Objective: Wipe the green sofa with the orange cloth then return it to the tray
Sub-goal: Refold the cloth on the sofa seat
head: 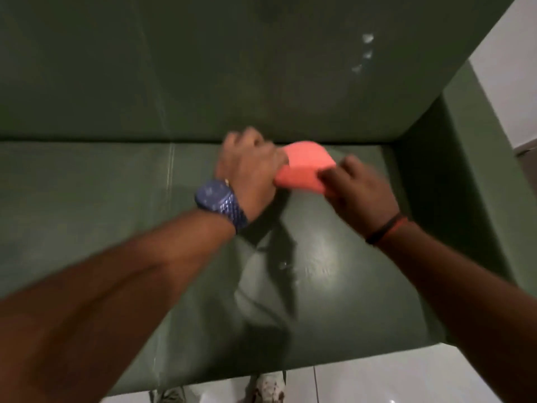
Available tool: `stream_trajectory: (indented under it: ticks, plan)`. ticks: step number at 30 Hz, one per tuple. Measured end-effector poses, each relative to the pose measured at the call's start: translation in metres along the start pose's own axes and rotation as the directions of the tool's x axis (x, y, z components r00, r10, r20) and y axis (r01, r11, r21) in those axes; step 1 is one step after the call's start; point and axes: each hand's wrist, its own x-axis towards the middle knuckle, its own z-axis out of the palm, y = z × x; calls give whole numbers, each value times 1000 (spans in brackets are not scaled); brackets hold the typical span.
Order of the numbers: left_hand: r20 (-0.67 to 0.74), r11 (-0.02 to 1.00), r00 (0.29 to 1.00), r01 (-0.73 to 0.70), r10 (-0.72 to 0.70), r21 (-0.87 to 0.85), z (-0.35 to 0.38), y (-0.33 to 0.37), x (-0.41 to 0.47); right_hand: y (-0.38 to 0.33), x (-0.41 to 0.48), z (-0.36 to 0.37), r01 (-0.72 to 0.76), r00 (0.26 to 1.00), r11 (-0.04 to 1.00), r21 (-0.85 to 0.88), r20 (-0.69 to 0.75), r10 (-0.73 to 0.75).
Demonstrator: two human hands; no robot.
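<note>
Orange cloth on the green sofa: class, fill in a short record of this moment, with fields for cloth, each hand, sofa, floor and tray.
cloth: orange cloth, folded, at the back of the seat near the backrest
left hand: left hand grips the cloth's left end; blue watch on wrist
right hand: right hand grips its right end; dark band on wrist
sofa: green sofa, glossy seat
floor: white tiles, shoes visible
tray: not in view

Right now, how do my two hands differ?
The left hand wears a blue watch and grips the cloth at its left end. The right hand wears a thin dark band and pinches the right end. Both hold the cloth over the sofa seat.
</note>
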Motion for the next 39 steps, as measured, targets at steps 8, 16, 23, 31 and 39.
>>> stream_trajectory:
  ticks: [8, 16, 23, 31, 39]
  plan:
    - [604, 942, 725, 292, -331, 166, 102, 12, -181, -29, -165, 73, -156, 860, 971, 181, 509, 44]
    - [596, 790, 548, 548, -587, 274, 131, -11, -214, -84, -138, 150, -517, 767, 856, -21, 433, 474]
    - [621, 779, 514, 560, -592, 280, 132, -13, -213, -51, -159, 152, -387, 828, 922, -21, 432, 357]
    - [572, 789, 569, 557, -591, 260, 138, -14, -219, -89, -143, 164, -474, 803, 879, -50, 383, 456]
    - [613, 891, 684, 447, -396, 76, 112, -11, -229, -51, -203, 128, 19, 873, 981, 196, 475, -111]
